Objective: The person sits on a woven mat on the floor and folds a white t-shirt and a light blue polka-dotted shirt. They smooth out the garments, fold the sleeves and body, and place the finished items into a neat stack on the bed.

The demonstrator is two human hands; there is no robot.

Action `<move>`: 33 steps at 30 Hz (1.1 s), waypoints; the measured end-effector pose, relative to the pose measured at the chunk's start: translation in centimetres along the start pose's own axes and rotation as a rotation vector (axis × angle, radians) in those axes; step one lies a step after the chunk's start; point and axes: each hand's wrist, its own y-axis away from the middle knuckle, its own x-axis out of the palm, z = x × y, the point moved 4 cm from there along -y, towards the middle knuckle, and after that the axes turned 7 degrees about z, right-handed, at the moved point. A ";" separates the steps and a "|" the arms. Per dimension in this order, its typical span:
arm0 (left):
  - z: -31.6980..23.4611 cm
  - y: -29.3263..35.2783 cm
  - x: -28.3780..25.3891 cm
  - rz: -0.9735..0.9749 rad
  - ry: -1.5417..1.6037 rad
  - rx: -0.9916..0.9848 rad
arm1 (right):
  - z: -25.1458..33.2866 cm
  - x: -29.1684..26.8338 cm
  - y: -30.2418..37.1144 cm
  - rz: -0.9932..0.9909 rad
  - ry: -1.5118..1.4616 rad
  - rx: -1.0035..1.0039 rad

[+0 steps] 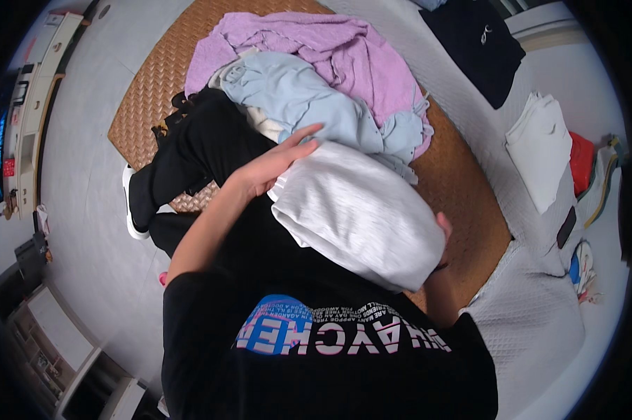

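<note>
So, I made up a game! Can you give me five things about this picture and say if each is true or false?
1. The left fingers touch the white cloth. True.
2. Only one hand is at that cloth. False: the right fingers are at its right end.
3. The lilac cloth lies beyond the light blue cloth. True.
4. The light blue cloth is folded flat. False: it is crumpled.
5. A second white cloth lies at the right. True.
</note>
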 end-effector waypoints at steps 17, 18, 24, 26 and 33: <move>1.4 1.4 5.7 -0.035 -0.370 0.234 | -2.1 7.5 1.0 -0.154 0.232 -0.113; 1.9 1.0 5.9 -0.080 -0.420 0.284 | -2.0 7.7 1.0 -0.179 0.353 -0.123; -0.2 1.2 6.1 0.044 -0.136 0.260 | 3.9 6.6 3.4 -0.229 0.459 -0.119; -3.3 0.7 7.7 0.076 0.108 0.184 | 8.0 6.7 5.4 -0.266 0.427 -0.180; -9.3 -6.8 14.4 0.102 -0.066 0.319 | 24.2 10.3 13.5 -0.530 0.631 -0.763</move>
